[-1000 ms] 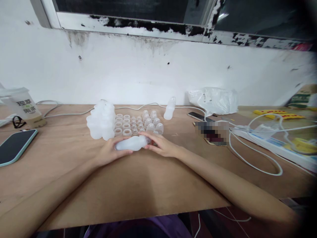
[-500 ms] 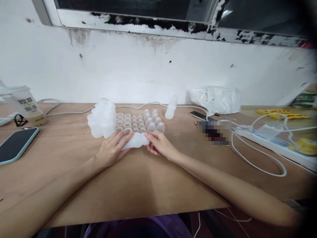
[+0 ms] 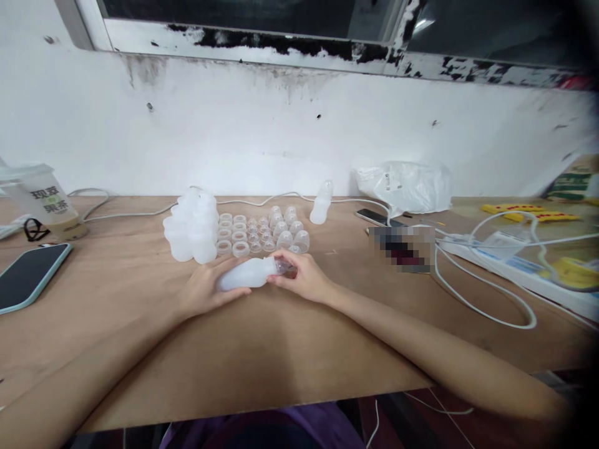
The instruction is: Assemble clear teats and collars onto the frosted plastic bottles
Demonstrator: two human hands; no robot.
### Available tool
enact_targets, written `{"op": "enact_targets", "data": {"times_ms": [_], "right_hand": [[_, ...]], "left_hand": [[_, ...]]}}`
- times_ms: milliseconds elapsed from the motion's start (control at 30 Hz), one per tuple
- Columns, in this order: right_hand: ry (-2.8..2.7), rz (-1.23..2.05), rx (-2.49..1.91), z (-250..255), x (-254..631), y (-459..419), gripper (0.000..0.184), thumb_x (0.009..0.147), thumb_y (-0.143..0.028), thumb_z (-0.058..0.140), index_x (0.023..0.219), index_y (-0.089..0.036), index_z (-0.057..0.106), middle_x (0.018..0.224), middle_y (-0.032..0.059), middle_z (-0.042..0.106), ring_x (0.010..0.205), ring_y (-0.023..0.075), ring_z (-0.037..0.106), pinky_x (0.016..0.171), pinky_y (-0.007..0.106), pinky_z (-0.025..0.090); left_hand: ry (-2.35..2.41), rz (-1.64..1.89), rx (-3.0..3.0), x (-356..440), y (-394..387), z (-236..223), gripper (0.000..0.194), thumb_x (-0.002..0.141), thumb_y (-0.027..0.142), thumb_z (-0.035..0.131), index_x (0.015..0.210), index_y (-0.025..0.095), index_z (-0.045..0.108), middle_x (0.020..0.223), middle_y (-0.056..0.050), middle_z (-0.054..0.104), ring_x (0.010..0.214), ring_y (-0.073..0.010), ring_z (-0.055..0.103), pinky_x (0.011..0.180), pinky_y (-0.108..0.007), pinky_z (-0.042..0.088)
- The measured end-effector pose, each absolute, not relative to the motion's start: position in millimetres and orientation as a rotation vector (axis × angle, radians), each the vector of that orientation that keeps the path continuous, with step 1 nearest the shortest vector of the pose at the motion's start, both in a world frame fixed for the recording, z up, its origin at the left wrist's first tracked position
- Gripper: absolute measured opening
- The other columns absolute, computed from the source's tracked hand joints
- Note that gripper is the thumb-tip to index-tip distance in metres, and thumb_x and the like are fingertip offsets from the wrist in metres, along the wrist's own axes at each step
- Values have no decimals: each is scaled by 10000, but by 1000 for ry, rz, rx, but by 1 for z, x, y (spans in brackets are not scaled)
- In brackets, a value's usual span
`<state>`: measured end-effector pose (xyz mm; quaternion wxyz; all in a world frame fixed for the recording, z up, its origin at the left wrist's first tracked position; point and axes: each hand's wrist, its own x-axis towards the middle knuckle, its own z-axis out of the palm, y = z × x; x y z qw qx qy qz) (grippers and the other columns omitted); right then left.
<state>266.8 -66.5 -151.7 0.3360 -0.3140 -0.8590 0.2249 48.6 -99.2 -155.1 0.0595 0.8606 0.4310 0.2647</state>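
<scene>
A frosted white baby bottle [image 3: 246, 275] lies on its side in my left hand [image 3: 203, 288], whose fingers and thumb wrap round its base and body. Its neck points right, toward my right hand [image 3: 302, 274]. There my right thumb and fingers pinch a clear bottle nipple [image 3: 282, 266] at the neck; fingers partly hide it. Just beyond the hands stand rows of screw rings [image 3: 240, 236], small clear nipples [image 3: 267, 237] and clear dome caps [image 3: 284, 239]. To their left is a cluster of frosted bottles [image 3: 191, 227].
A capped bottle [image 3: 321, 202] stands near the wall. Rightward are a plastic bag [image 3: 405, 186], a dark phone [image 3: 374, 217], looped white cables [image 3: 486, 315] and a power strip [image 3: 571, 293]. At left sit a drink cup [image 3: 53, 202] and a phone [image 3: 32, 275].
The bottle has turned so its neck and the clear nipple show at the right end. My right fingers have shifted round the neck, and my left hand has opened wider along the body.
</scene>
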Motion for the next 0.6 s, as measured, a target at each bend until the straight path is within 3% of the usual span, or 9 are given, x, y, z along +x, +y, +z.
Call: {"op": "enact_targets", "data": {"times_ms": [267,433,600], "right_hand": [[-2248,608,-878,-141,267,-67,323,732,-428,490,950,-189,507,834,13,578,696,108,517,582,207,394],[-2315,255,-955,-127,280,-59,469,729,-464,479,1116,-208,411,899,36,547,725,134,513,638,256,397],[-2442,-174,-1137,-131,295,-44,358,756,-445,434,1004,-195,500,981,75,486,713,163,515,627,294,395]], "left_hand": [[1493,1021,2709,57,-103,-159,489,721,449,480,1150,226,405,1036,-43,537,877,-170,539,718,-267,444],[1484,1080,2479,59,-101,-156,474,717,445,483,1125,209,429,1052,-45,538,946,-190,509,802,-293,405],[1549,1149,2178,56,-100,-154,414,710,441,487,1051,205,484,1030,-26,556,936,-192,506,800,-285,393]]}}
